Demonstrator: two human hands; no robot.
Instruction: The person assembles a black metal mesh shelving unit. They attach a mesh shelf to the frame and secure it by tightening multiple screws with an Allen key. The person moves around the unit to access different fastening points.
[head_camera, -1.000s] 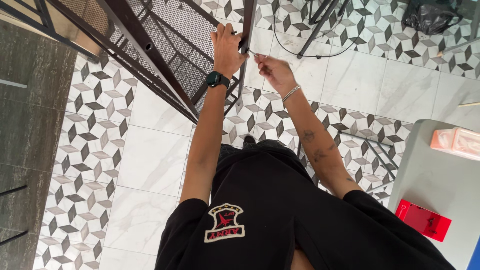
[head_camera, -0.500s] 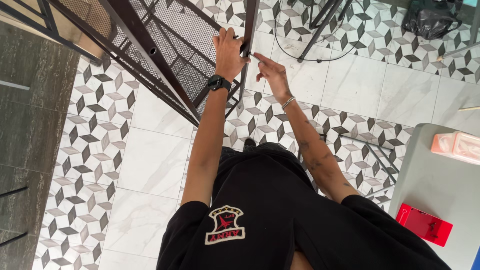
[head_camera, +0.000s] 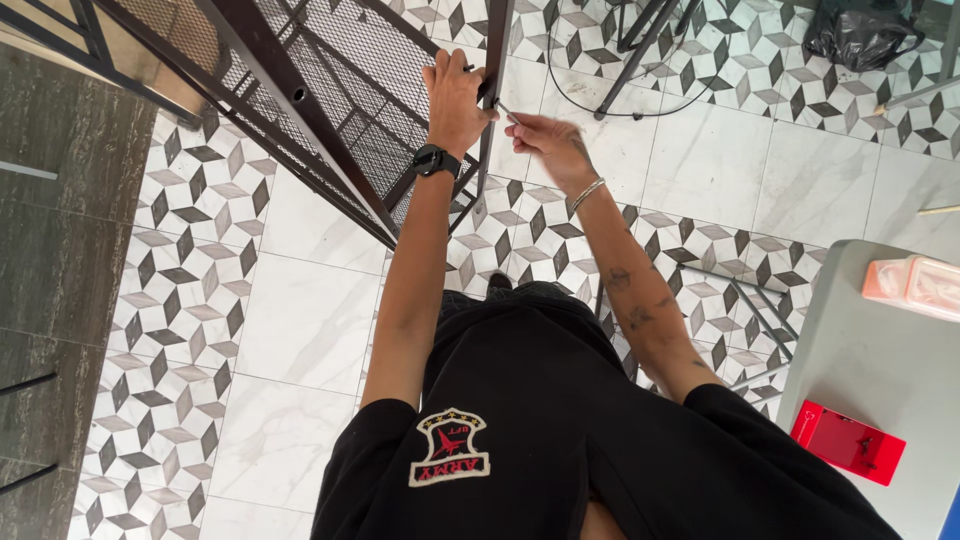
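Note:
A dark brown metal rack (head_camera: 300, 100) with mesh shelves leans over the tiled floor in front of me. My left hand (head_camera: 455, 95), with a black watch on the wrist, grips the rack's upright post (head_camera: 497, 60) near its mesh panel. My right hand (head_camera: 545, 140), wearing a silver bracelet, pinches a small thin metal tool (head_camera: 503, 108) whose tip meets the post just beside my left hand. The tool's far end is hidden by the post and my fingers.
A grey table (head_camera: 880, 370) stands at the right with a red box (head_camera: 848, 442) and a pale orange container (head_camera: 915, 285) on it. A black cable (head_camera: 620, 112) and a black bag (head_camera: 860, 32) lie on the floor beyond. A dark wall panel (head_camera: 60, 250) runs along the left.
My right hand has shifted slightly at the post, turning the small tool. My left hand keeps its grip on the post. The view has drifted a little.

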